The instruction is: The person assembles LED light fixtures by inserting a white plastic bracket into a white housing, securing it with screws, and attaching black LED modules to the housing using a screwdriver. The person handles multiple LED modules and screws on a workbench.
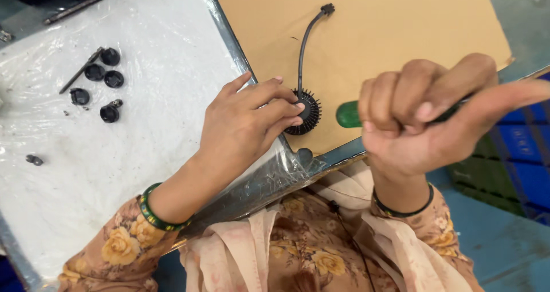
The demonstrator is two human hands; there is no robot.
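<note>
Finned part: a round black finned disc (306, 112) lay flat on the brown cardboard sheet (389, 28), just beyond my left fingertips and near the cardboard's front edge.
Cable axis: its black cable (302, 51) ran away from me, curving up to a small connector (327, 8); the long axis pointed almost straight forward across the cardboard.
Left hand: my left hand (246, 123) rested palm down with the fingers partly spread, fingertips pressing on the disc's near rim; it gripped nothing, only pinned the part.
Right hand: my right hand (424, 117) was curled into a fist around a green-handled tool (347, 114), thumb stuck out to the right; the working tip was hidden, so I could not tell which way it pointed.
Nearer hand: the left was already touching the disc; the right hung just to its right, raised off the surface, the green butt end facing the disc.
Edges: the metal tray rim (229, 40) ran diagonally under my left wrist, dividing the cardboard from the white plastic-covered surface (143, 154).
Open room: bare cardboard lay beyond and to the right of the disc; the black caps (103, 77) sat well apart on the left.
</note>
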